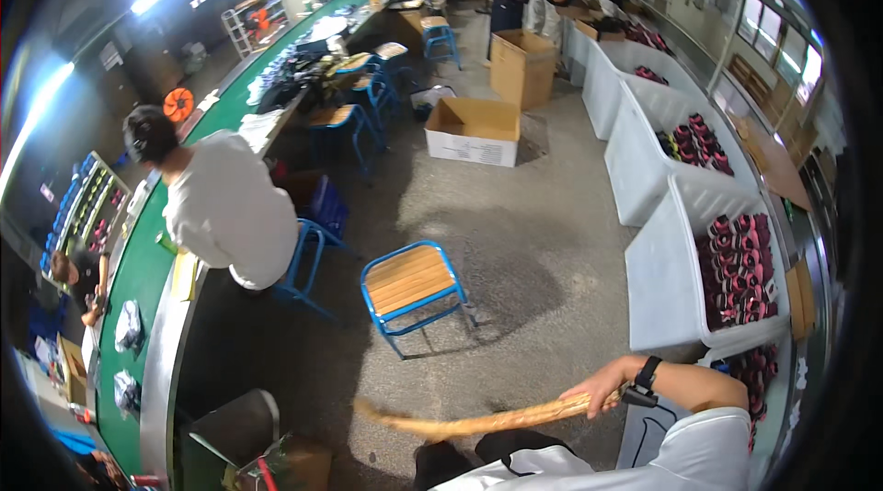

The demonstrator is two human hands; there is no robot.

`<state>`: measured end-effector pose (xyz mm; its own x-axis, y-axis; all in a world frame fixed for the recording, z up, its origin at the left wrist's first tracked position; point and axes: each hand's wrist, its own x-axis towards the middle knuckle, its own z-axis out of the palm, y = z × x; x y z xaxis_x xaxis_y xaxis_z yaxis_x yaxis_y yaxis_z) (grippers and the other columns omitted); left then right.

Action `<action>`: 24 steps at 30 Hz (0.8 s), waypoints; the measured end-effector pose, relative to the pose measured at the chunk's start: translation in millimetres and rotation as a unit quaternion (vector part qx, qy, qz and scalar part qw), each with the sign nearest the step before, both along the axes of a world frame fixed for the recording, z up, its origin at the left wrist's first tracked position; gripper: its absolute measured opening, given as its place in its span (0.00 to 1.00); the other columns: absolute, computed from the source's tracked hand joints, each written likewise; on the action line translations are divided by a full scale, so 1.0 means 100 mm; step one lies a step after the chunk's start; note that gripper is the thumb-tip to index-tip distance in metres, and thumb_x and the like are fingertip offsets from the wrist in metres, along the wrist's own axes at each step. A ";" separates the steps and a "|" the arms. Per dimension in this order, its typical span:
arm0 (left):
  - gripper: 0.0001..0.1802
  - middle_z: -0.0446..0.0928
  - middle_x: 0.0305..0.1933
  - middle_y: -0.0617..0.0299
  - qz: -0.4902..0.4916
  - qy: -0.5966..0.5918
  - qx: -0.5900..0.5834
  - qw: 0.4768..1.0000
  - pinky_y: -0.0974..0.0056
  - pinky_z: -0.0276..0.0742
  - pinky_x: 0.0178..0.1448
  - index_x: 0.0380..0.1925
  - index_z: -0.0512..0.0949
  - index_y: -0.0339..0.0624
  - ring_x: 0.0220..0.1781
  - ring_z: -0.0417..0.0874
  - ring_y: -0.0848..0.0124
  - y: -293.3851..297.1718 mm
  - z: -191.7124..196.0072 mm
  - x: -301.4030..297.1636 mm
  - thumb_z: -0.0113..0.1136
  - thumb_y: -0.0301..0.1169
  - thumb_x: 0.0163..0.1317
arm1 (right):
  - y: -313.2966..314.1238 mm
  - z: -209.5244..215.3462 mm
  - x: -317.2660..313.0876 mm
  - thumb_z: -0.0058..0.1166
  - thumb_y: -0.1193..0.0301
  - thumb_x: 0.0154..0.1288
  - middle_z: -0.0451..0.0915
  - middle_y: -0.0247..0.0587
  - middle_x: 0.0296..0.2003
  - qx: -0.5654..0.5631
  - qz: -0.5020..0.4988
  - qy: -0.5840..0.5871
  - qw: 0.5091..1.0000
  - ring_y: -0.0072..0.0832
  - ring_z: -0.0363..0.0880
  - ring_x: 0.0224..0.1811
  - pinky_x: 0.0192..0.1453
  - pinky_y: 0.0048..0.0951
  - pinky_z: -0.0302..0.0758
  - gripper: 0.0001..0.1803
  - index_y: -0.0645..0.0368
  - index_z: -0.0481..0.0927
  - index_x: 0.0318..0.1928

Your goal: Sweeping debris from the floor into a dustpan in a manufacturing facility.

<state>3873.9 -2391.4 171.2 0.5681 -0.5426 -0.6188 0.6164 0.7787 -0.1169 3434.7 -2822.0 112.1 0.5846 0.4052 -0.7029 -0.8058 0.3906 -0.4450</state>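
My right hand (600, 387) is closed around one end of a long, slightly bent tan stick (497, 421), which looks wrapped in something shiny. It reaches left across my legs, low over the concrete floor, and its far end is blurred, so I cannot tell what kind of tool it is. A dark band (648, 371) is on my right wrist, with a black cable hanging near it. My left hand is out of view. Ahead of the stick stands a stool (411, 279) with a wooden slat seat and blue metal legs.
On the left, a person in white (230, 206) sits at a green conveyor belt (138, 284). Large white bins (667, 266) with pink and black shoes (739, 268) line the right. Further ahead are an open carton (472, 151), a taller cardboard box (522, 68) and several standing people.
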 end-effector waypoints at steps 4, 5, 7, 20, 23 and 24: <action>0.13 0.52 0.16 0.74 -0.185 0.015 0.069 0.980 0.78 0.56 0.15 0.45 0.64 0.28 0.13 0.54 0.84 -0.67 -0.59 -0.46 0.42 0.26 0.62 | -0.30 -0.13 -0.88 0.57 0.71 0.55 0.68 0.30 0.23 -0.088 -0.151 0.107 0.979 0.15 0.68 0.17 0.17 0.16 0.67 0.42 0.54 0.45 0.65; 0.13 0.52 0.16 0.74 -0.224 0.015 0.075 0.971 0.78 0.55 0.13 0.45 0.64 0.28 0.12 0.53 0.84 -0.83 -0.74 -0.57 0.42 0.25 0.62 | -0.36 -0.19 -1.04 0.57 0.71 0.55 0.67 0.29 0.22 -0.106 -0.195 0.135 0.966 0.15 0.68 0.16 0.16 0.17 0.67 0.39 0.55 0.49 0.64; 0.10 0.52 0.14 0.74 -0.291 0.078 0.138 0.944 0.76 0.51 0.11 0.40 0.68 0.32 0.11 0.52 0.83 -1.21 -1.05 -0.72 0.43 0.29 0.63 | -0.52 -0.35 -1.27 0.57 0.72 0.54 0.68 0.30 0.22 -0.190 -0.225 0.144 0.945 0.16 0.68 0.16 0.16 0.19 0.67 0.38 0.58 0.52 0.62; 0.24 0.51 0.06 0.75 -0.577 0.136 0.412 0.692 0.70 0.42 0.06 0.10 0.58 0.54 0.04 0.45 0.76 -3.03 -2.79 -1.45 0.41 0.49 0.63 | -2.49 -1.96 -1.82 0.54 0.80 0.48 0.67 0.39 0.18 -0.175 -0.473 0.266 0.821 0.27 0.69 0.12 0.13 0.29 0.67 0.24 0.59 0.57 0.43; 0.22 0.52 0.07 0.74 -0.508 0.132 0.465 0.713 0.72 0.48 0.09 0.10 0.57 0.55 0.08 0.52 0.79 -3.50 -2.75 -1.63 0.45 0.41 0.63 | -2.95 -2.70 -1.64 0.52 0.76 0.53 0.67 0.36 0.14 -0.091 -0.596 0.216 0.768 0.27 0.68 0.11 0.14 0.28 0.67 0.08 0.58 0.65 0.29; 0.21 0.52 0.07 0.74 -0.516 0.117 0.435 0.729 0.72 0.49 0.10 0.10 0.57 0.55 0.09 0.53 0.79 -3.55 -2.77 -1.68 0.45 0.39 0.62 | -3.13 -3.01 -1.58 0.53 0.73 0.53 0.68 0.34 0.14 -0.030 -0.633 0.216 0.743 0.26 0.69 0.13 0.16 0.27 0.68 0.07 0.57 0.67 0.27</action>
